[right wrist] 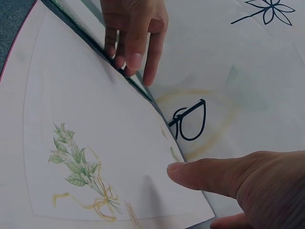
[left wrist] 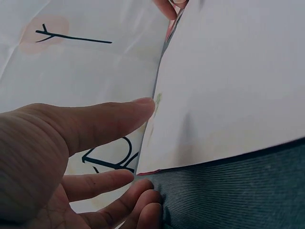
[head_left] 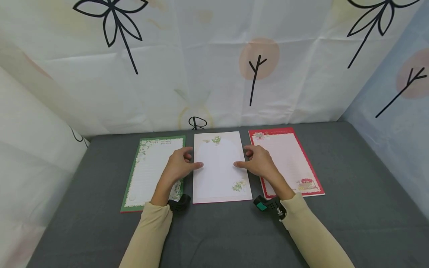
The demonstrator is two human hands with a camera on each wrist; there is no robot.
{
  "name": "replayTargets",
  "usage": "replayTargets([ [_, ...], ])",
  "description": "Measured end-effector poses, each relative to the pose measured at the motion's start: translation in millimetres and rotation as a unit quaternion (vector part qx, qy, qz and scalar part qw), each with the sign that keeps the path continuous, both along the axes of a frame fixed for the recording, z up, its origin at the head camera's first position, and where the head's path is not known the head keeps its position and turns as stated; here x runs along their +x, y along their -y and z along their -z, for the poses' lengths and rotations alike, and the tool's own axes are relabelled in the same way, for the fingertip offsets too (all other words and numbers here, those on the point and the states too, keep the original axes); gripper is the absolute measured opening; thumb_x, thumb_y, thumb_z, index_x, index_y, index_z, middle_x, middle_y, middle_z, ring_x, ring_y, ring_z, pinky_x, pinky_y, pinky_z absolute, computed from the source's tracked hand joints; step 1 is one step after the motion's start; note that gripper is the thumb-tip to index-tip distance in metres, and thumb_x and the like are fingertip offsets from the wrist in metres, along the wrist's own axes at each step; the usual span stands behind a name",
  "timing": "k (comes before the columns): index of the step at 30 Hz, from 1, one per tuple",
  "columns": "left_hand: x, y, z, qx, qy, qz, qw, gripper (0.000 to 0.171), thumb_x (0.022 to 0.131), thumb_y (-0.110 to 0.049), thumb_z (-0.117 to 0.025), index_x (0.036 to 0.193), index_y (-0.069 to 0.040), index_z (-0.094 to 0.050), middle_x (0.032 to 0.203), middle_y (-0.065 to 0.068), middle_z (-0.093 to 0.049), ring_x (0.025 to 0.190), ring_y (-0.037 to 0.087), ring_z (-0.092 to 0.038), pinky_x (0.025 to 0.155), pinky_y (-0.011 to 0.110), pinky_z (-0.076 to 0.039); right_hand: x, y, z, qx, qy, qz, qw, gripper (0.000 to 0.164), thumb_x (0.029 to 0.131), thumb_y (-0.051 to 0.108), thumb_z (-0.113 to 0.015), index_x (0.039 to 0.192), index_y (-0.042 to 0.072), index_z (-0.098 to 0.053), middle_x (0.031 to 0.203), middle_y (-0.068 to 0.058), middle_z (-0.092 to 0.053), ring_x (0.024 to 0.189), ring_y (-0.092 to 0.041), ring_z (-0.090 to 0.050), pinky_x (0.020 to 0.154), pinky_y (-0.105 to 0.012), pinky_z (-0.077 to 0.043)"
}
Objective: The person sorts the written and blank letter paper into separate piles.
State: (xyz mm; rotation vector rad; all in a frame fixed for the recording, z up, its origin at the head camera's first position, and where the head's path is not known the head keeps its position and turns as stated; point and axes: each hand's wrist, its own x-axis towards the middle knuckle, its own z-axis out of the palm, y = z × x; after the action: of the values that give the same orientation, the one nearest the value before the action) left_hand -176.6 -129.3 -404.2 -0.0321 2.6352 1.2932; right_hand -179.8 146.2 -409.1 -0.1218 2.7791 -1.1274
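A white sheet or pad with pale green leaf prints point(head_left: 218, 175) lies flat in the middle of the table, a thin red edge showing beneath it. My left hand point(head_left: 177, 163) is at its left side, thumb extended over the paper and the other fingers beside the edge. Mirroring it on the right side, my right hand point(head_left: 259, 162) also has its thumb over the sheet. Gaps show between thumb and fingers of both hands; whether any fingertip touches the paper I cannot tell. In the right wrist view a green sprig with a yellow ribbon point(right wrist: 78, 164) is printed on the sheet.
To the left lies a green-bordered letter pad point(head_left: 151, 167), partly under my left forearm. A red-bordered one point(head_left: 285, 156) lies to the right, partly covered by my right hand. The grey tabletop point(head_left: 214, 234) meets white printed cloth point(head_left: 214, 74) at the back.
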Motion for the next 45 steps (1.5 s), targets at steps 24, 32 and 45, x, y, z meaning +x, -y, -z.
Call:
replayTargets([
  [24, -1.6, -6.6, 7.7, -0.032, 0.002, 0.003, 0.9995, 0.082, 0.078, -0.009, -0.088, 0.147, 0.006, -0.047, 0.122, 0.024, -0.056, 0.105, 0.035, -0.054, 0.089, 0.047, -0.050, 1.1, 6.5, 8.3, 0.024, -0.015, 0.008, 1.000, 0.082, 0.077, 0.026, -0.090, 0.142, -0.008, -0.052, 0.118, -0.026, -0.052, 0.101, -0.037, -0.056, 0.086, -0.050, -0.048],
  [32, -1.0, -5.7, 7.0, -0.034, 0.000, -0.003, 0.9994, 0.077, 0.080, -0.008, -0.085, 0.147, 0.005, -0.049, 0.118, 0.022, -0.058, 0.098, 0.032, -0.056, 0.080, 0.043, -0.053, 2.6, 5.3, 8.8, 0.000, -0.019, -0.001, 1.000, 0.075, 0.081, 0.020, -0.087, 0.142, -0.006, -0.053, 0.116, -0.025, -0.054, 0.098, -0.036, -0.056, 0.080, -0.048, -0.048],
  [45, 1.3, -3.3, 1.9, -0.001, -0.039, -0.002, 0.9992, 0.063, 0.087, -0.006, -0.078, 0.144, 0.002, -0.053, 0.110, 0.019, -0.062, 0.093, 0.030, -0.061, 0.075, 0.041, -0.053, 5.0, 4.4, 8.7, -0.053, -0.071, 0.008, 0.996, 0.053, 0.087, 0.008, -0.077, 0.137, -0.002, -0.060, 0.106, -0.018, -0.065, 0.087, -0.028, -0.059, 0.072, -0.038, -0.048],
])
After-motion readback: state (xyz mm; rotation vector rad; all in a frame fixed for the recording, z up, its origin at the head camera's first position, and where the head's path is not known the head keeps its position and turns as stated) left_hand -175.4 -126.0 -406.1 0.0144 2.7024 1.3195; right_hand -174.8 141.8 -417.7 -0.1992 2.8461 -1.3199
